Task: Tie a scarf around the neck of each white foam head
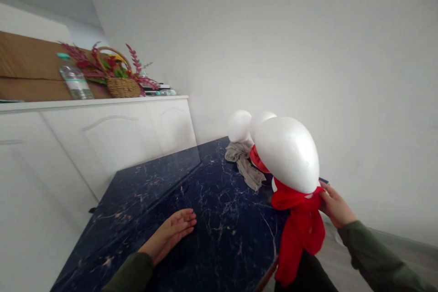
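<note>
Dark blue marbled table [212, 219] in the middle, low down. Left hand [173, 230] flat on the table, near the front edge. White foam head [287, 153] at the right side of the table, with a red scarf [301, 223] tied under it and hanging down over the front edge. Right hand [335, 207] on the right of the scarf, touching it. Two more white foam heads [239, 125] behind the near one, by the wall. Crumpled grey cloth [244, 159] on the table, just in front of those two. White cupboard [102, 132] to the left of the table. On top of the cupboard, a clear plastic water bottle [73, 77], and right of it a woven basket of red leaves [119, 77].
</note>
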A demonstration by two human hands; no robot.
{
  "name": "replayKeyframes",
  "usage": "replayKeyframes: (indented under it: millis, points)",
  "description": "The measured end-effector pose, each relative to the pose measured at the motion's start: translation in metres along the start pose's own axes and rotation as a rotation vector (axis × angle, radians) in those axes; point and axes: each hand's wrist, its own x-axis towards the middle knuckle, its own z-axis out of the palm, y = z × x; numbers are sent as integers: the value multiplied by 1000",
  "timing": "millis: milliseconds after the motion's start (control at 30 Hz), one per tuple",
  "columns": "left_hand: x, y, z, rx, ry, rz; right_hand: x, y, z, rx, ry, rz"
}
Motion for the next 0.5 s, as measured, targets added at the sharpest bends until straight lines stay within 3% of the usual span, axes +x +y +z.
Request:
replayKeyframes:
  millis: [133,300,500]
  points:
    - [-2,-1,2,-3,20,13,16,12,-11,-121,66,-7]
    - [-2,-1,0,-6,32,11,34,25,-14,-529,286,-208]
    - [4,-2,-6,-29,7,-23,41,33,-16,-416,317,-133]
